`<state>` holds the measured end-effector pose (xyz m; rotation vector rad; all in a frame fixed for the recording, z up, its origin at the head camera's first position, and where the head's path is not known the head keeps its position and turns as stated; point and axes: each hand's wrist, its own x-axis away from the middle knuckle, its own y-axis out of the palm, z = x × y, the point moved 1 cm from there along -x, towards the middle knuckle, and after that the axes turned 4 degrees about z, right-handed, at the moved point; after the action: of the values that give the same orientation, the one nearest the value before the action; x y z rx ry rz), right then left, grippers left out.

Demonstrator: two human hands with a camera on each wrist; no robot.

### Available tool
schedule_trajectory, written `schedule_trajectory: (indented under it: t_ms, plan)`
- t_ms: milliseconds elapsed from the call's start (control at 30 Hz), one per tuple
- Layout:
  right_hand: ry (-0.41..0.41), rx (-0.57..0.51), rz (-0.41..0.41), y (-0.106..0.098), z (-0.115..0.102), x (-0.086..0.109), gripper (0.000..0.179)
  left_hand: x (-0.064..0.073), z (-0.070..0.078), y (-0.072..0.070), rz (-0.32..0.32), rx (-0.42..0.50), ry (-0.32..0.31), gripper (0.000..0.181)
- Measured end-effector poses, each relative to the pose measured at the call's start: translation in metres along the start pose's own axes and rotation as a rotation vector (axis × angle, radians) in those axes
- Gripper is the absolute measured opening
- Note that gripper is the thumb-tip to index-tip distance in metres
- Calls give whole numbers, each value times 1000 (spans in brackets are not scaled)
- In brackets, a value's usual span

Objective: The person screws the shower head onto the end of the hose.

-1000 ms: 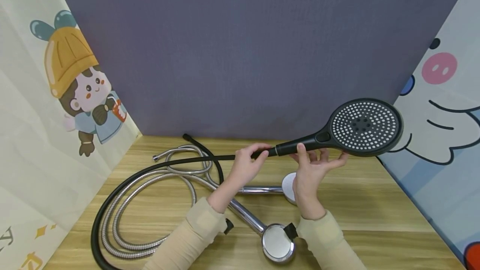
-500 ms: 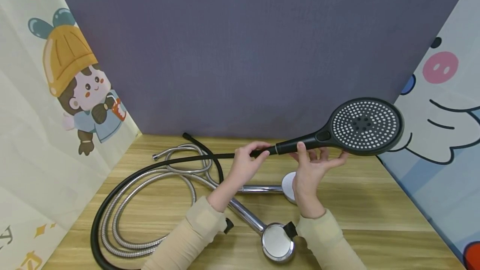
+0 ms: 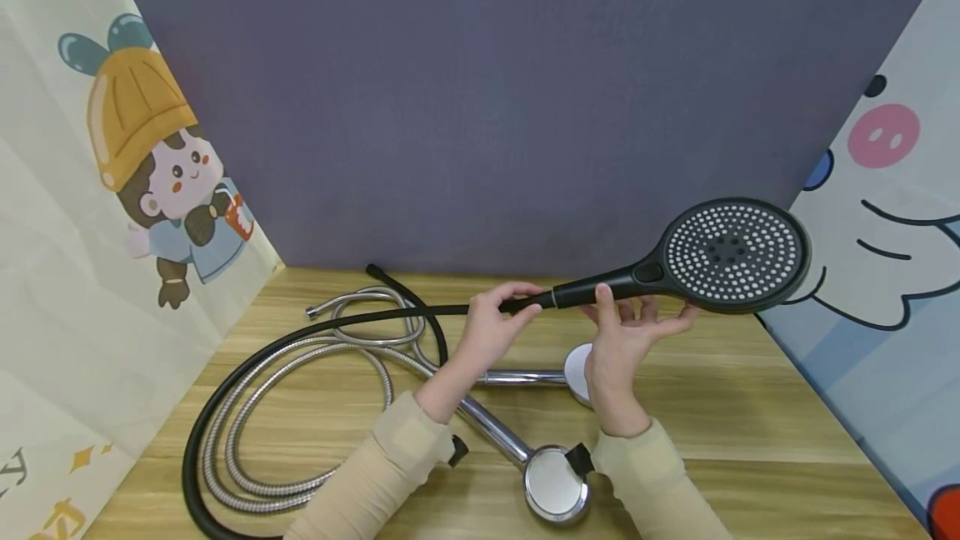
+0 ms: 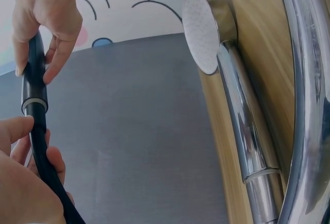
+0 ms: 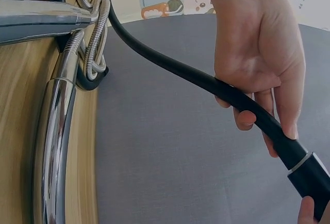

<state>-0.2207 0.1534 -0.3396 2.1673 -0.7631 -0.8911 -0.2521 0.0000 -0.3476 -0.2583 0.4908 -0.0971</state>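
Observation:
A black shower head with a round, white-dotted spray face is held up above the table. My right hand grips its handle, thumb in front and fingers behind. The end of a black shower hose meets the handle's lower end at a thin silver ring. Just below that ring, my left hand pinches the hose end between thumb and fingers. In the right wrist view, hose and handle form one line across the joint, and the left fingers wrap the hose.
Two chrome shower heads lie on the wooden table: one near the front, another behind my right hand. Coiled metal hoses and the black hose's loop fill the left side. A grey panel stands behind, with printed curtains at both sides.
Both hands keep their hold on the shower head and hose. The view shifts very slightly; otherwise nothing visibly moves.

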Motion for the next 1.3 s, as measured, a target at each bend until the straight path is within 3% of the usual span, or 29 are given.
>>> schedule_trajectory:
  t_ms: [233, 600, 933, 1300]
  plan:
    - [6, -6, 6, 1, -1, -1, 98, 0, 1, 1, 14, 4, -2, 21]
    - [4, -14, 2, -1, 1, -2, 98, -2, 0, 1, -12, -14, 49, 26]
    - [-1, -15, -13, -2, 1, -1, 97, -2, 3, 0, -37, -103, 3, 22]
    - [0, -24, -6, 1, 1, -1, 97, -2, 3, 0, -8, -86, 9, 22]
